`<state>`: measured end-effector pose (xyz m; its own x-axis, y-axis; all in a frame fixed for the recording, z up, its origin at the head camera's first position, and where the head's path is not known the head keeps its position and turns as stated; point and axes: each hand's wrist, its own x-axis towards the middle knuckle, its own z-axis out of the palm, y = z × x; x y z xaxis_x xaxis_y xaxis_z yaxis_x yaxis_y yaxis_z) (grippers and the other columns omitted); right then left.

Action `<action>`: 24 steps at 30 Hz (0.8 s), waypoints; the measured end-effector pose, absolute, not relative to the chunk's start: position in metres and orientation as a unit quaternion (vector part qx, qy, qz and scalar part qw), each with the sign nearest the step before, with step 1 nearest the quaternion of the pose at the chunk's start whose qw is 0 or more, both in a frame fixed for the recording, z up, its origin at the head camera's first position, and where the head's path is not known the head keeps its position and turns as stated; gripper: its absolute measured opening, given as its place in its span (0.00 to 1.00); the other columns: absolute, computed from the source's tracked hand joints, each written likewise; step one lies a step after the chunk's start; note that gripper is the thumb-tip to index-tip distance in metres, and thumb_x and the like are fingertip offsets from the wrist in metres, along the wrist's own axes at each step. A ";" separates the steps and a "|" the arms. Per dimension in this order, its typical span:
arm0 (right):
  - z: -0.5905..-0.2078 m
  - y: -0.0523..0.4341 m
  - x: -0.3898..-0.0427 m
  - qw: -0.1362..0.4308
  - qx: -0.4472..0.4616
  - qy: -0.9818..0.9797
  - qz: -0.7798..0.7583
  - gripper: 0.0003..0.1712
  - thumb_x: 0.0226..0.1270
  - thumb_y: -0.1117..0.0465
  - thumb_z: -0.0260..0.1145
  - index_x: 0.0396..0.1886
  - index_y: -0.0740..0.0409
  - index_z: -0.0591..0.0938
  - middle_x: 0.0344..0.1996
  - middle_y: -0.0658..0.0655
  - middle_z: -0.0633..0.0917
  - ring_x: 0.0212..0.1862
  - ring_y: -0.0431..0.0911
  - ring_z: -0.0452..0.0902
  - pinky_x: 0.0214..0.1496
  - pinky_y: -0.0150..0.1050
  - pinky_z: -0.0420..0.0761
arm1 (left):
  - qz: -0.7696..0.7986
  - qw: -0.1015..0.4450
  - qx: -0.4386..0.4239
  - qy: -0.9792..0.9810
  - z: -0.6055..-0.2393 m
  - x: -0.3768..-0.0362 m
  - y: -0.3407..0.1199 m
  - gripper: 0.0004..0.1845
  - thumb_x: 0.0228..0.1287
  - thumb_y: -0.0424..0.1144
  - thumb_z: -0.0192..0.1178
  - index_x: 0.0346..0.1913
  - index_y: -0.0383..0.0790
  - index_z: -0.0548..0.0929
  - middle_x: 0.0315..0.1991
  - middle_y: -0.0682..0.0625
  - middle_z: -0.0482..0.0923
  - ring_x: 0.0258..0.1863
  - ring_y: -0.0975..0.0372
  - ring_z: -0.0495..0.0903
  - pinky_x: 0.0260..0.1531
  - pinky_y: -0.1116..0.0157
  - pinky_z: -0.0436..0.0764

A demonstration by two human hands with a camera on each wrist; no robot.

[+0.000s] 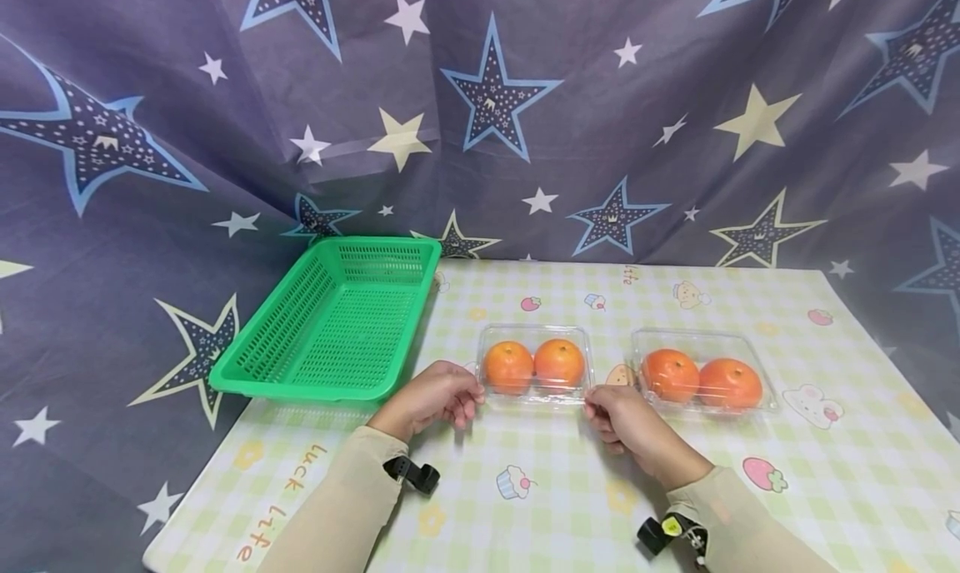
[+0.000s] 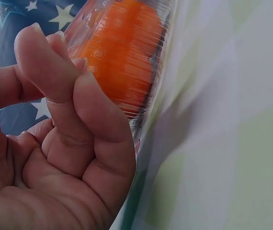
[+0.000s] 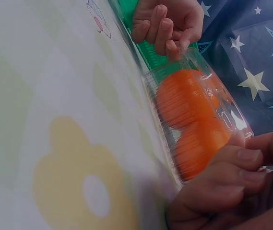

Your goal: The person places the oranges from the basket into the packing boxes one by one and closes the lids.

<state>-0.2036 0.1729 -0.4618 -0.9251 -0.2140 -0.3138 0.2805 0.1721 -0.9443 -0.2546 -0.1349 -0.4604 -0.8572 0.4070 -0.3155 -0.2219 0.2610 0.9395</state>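
**Two hands on the clamshell of oranges**

Watching remotely. In the head view the near clear plastic box (image 1: 536,366) sits centre frame on the checked tablecloth (image 1: 525,506), two oranges (image 1: 508,366) inside. My left hand (image 1: 431,398) has its curled fingers pinching the box's left end, and the right hand (image 1: 628,419) pinches the right end, so it's held at both short ends down by the rim.

My guess on handling: thin, flexy, slick plastic with some weight from the fruit, so it'll bow or pop open if squeezed mid-wall. Corners and rim look like the safest hold.

The left wrist view shows fingertips (image 2: 86,76) pressed right on the ribbed wall, which the head view can't show. Only the head view gets the second box (image 1: 701,380) at right and the green basket (image 1: 337,323) at left.
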 end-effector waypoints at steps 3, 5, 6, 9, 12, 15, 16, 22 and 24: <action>-0.462 0.174 -0.203 0.195 0.017 0.742 -0.641 0.17 0.77 0.58 0.48 0.27 0.60 0.74 0.15 0.48 0.64 0.17 0.40 0.53 0.18 0.32 0.59 | 0.602 0.261 0.059 0.753 -0.461 -0.255 -0.135 0.09 0.64 0.36 0.59 0.32 0.33 0.84 0.18 0.51 0.78 0.13 0.64 0.75 0.19 0.68 0.78; -0.461 0.174 -0.202 0.193 0.011 0.747 -0.636 0.18 0.77 0.58 0.48 0.27 0.61 0.74 0.15 0.48 0.64 0.17 0.40 0.54 0.18 0.32 0.58 | 0.595 0.258 0.060 0.759 -0.461 -0.254 -0.135 0.10 0.65 0.37 0.59 0.33 0.32 0.84 0.18 0.51 0.78 0.14 0.64 0.74 0.19 0.68 0.77; -0.460 0.175 -0.201 0.190 0.007 0.753 -0.630 0.18 0.77 0.58 0.48 0.27 0.61 0.74 0.14 0.48 0.64 0.16 0.40 0.54 0.18 0.32 0.58 | 0.589 0.256 0.062 0.764 -0.460 -0.253 -0.135 0.11 0.65 0.37 0.59 0.33 0.32 0.84 0.18 0.51 0.77 0.14 0.65 0.73 0.18 0.68 0.77; -0.457 0.176 -0.199 0.181 -0.004 0.772 -0.609 0.19 0.78 0.58 0.47 0.28 0.63 0.76 0.13 0.49 0.65 0.16 0.41 0.56 0.17 0.32 0.59 | 0.559 0.237 0.074 0.792 -0.458 -0.250 -0.133 0.13 0.68 0.40 0.57 0.34 0.31 0.82 0.17 0.51 0.76 0.13 0.64 0.70 0.17 0.69 0.74; -0.454 0.175 -0.198 0.173 -0.008 0.788 -0.591 0.21 0.79 0.57 0.47 0.29 0.65 0.77 0.11 0.50 0.67 0.15 0.41 0.57 0.17 0.33 0.60 | 0.527 0.205 0.071 0.822 -0.454 -0.246 -0.131 0.12 0.69 0.42 0.54 0.35 0.34 0.76 0.17 0.51 0.74 0.13 0.63 0.67 0.17 0.68 0.70; -0.449 0.175 -0.195 0.160 -0.009 0.812 -0.561 0.21 0.80 0.54 0.49 0.35 0.66 0.79 0.11 0.52 0.72 0.14 0.41 0.61 0.16 0.33 0.62 | 0.503 0.164 0.051 0.847 -0.449 -0.241 -0.128 0.11 0.69 0.44 0.54 0.39 0.39 0.71 0.17 0.51 0.73 0.13 0.61 0.67 0.19 0.66 0.68; -0.447 0.176 -0.194 0.157 -0.009 0.820 -0.550 0.21 0.80 0.54 0.50 0.38 0.66 0.79 0.12 0.53 0.75 0.14 0.42 0.63 0.16 0.34 0.65 | 0.495 0.150 0.046 0.855 -0.447 -0.239 -0.127 0.11 0.69 0.45 0.54 0.41 0.40 0.71 0.18 0.50 0.73 0.13 0.61 0.68 0.20 0.65 0.69; -0.425 0.182 -0.182 0.131 -0.035 0.882 -0.451 0.29 0.81 0.52 0.54 0.70 0.66 0.70 0.19 0.55 0.87 0.17 0.48 0.82 0.23 0.41 0.83 | 0.383 0.054 0.070 0.919 -0.434 -0.227 -0.117 0.28 0.72 0.49 0.57 0.65 0.32 0.67 0.42 0.40 0.80 0.35 0.53 0.82 0.42 0.54 0.82; -0.417 0.185 -0.179 0.118 -0.052 0.900 -0.417 0.34 0.80 0.52 0.56 0.76 0.67 0.64 0.18 0.53 0.86 0.17 0.47 0.83 0.25 0.41 0.84 | 0.342 0.027 0.085 0.935 -0.427 -0.222 -0.115 0.36 0.71 0.49 0.59 0.72 0.30 0.63 0.57 0.35 0.76 0.50 0.49 0.81 0.55 0.50 0.81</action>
